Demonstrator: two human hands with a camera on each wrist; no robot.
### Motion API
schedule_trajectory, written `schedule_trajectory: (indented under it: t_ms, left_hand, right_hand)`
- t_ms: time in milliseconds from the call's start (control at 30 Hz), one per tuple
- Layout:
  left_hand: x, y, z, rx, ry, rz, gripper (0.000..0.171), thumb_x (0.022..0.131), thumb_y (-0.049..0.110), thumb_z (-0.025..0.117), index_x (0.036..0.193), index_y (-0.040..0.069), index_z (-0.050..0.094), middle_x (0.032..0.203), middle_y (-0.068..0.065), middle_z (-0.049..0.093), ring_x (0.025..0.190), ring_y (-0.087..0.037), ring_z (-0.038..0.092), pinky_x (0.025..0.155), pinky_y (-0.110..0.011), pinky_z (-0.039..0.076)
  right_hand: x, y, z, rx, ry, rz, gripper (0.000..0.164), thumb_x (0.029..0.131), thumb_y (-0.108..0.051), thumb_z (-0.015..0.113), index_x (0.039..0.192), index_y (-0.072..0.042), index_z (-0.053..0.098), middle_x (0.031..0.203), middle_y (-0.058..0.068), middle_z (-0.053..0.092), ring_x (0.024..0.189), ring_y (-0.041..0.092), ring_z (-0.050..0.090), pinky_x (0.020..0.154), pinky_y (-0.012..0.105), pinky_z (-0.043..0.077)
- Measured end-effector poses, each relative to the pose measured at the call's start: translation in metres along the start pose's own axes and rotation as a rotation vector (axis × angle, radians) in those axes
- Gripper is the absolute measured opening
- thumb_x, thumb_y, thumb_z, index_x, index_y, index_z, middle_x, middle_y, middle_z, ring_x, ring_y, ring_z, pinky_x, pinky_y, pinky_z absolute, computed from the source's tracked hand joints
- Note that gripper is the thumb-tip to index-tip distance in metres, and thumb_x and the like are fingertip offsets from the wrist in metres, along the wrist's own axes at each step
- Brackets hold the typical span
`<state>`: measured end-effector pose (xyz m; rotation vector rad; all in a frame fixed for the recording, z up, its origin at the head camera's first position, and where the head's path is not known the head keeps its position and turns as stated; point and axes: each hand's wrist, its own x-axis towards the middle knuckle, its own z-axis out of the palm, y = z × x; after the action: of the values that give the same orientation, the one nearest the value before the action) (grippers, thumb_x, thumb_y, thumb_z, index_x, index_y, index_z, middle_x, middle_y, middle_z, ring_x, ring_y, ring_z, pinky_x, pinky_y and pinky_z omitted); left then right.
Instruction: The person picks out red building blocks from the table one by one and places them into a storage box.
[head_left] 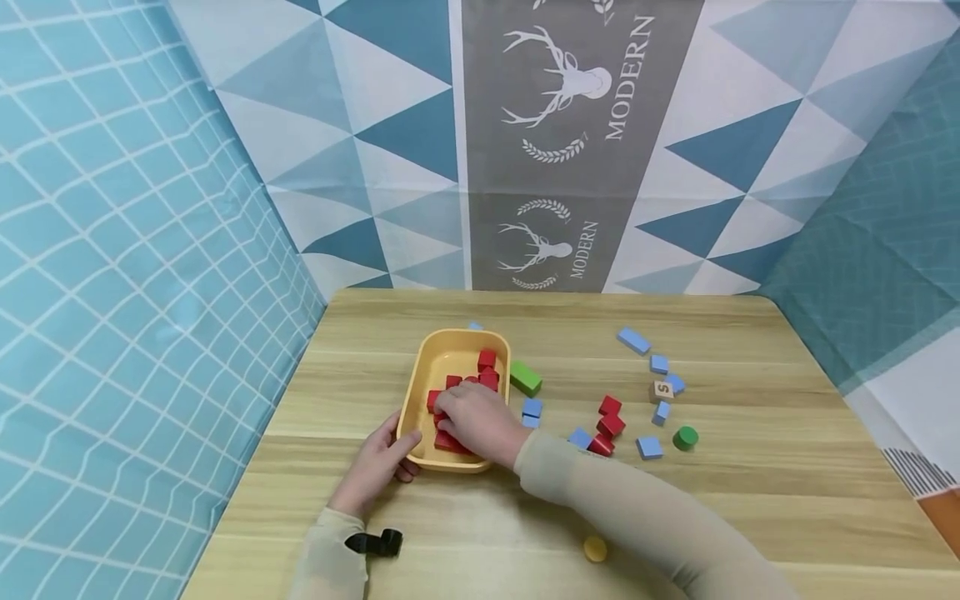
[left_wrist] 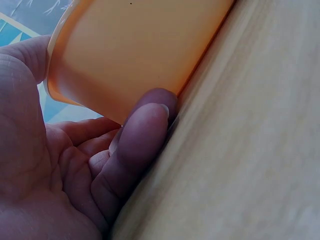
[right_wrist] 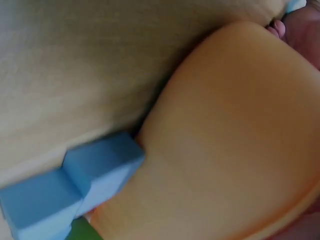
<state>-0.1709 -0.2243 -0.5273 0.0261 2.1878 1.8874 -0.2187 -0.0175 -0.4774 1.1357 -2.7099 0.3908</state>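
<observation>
A yellow-orange plastic tray point(head_left: 459, 342) rests on the wooden table with several red blocks point(head_left: 450, 442) inside. My left hand point(head_left: 378, 458) grips its near left corner, thumb over the rim and fingers against the outer wall. In the left wrist view the left hand's curled fingers point(left_wrist: 145, 130) lie low beside the tray wall point(left_wrist: 135, 45), close to the tabletop. My right hand point(head_left: 480, 417) reaches down into the tray among the red blocks; its fingertips are partly hidden, and I cannot tell whether they hold a block. The right wrist view shows mostly the tray's outer wall point(right_wrist: 225, 115).
Right of the tray lie a green block point(head_left: 526, 378) and two blue blocks point(head_left: 532, 407). Farther right are red blocks point(head_left: 611, 425), several more blue ones, a numbered wooden cube point(head_left: 663, 390) and a green cylinder point(head_left: 686, 438). A yellow round piece point(head_left: 595, 548) lies near the right forearm.
</observation>
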Motion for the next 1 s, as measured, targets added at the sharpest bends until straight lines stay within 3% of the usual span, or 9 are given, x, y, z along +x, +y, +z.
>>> schedule_trajectory:
  t_ms: [167, 400, 600, 767, 1000]
  left_hand:
    - [0.0, -0.004, -0.001, -0.013, -0.003, 0.005, 0.054, 0.1, 0.031, 0.06, 0.149, 0.018, 0.04, 0.097, -0.022, 0.064, 0.067, -0.034, 0.063, 0.053, -0.034, 0.054]
    - [-0.005, 0.008, 0.002, 0.003, -0.008, -0.005, 0.055, 0.103, 0.022, 0.055, 0.153, 0.011, 0.033, 0.098, -0.027, 0.063, 0.07, -0.038, 0.062, 0.055, -0.036, 0.055]
    - [-0.015, 0.03, 0.006, 0.02, -0.014, -0.008, 0.056, 0.104, 0.02, 0.053, 0.153, 0.005, 0.03, 0.098, -0.03, 0.062, 0.073, -0.042, 0.061, 0.059, -0.038, 0.055]
    - [-0.016, 0.031, 0.006, 0.017, -0.022, -0.009, 0.056, 0.104, 0.02, 0.053, 0.153, 0.006, 0.031, 0.099, -0.031, 0.062, 0.075, -0.043, 0.061, 0.059, -0.038, 0.055]
    - [-0.015, 0.029, 0.006, 0.011, -0.001, -0.017, 0.058, 0.103, 0.022, 0.054, 0.154, 0.007, 0.03, 0.101, -0.028, 0.063, 0.074, -0.041, 0.062, 0.059, -0.039, 0.055]
  right_hand:
    - [0.002, -0.006, 0.007, 0.04, 0.002, -0.065, 0.012, 0.091, -0.026, 0.073, 0.1, -0.019, 0.069, 0.093, -0.009, 0.067, 0.084, 0.008, 0.056, 0.08, 0.027, 0.051]
    - [0.005, -0.007, 0.009, -0.011, -0.01, 0.042, 0.009, 0.091, -0.024, 0.072, 0.099, -0.02, 0.07, 0.094, -0.008, 0.068, 0.085, 0.011, 0.055, 0.083, 0.029, 0.05]
    - [0.004, -0.007, 0.01, -0.119, -0.018, 0.048, 0.017, 0.096, -0.024, 0.065, 0.109, -0.02, 0.076, 0.11, -0.001, 0.067, 0.098, 0.016, 0.056, 0.092, 0.032, 0.048]
    - [0.001, -0.005, 0.008, -0.138, -0.036, 0.038, 0.023, 0.095, -0.032, 0.065, 0.113, -0.022, 0.075, 0.114, 0.0, 0.066, 0.102, 0.017, 0.053, 0.095, 0.035, 0.046]
    - [-0.019, 0.014, -0.016, -0.035, 0.095, -0.061, 0.019, 0.092, -0.029, 0.069, 0.106, -0.016, 0.074, 0.114, 0.001, 0.064, 0.106, 0.018, 0.052, 0.096, 0.037, 0.045]
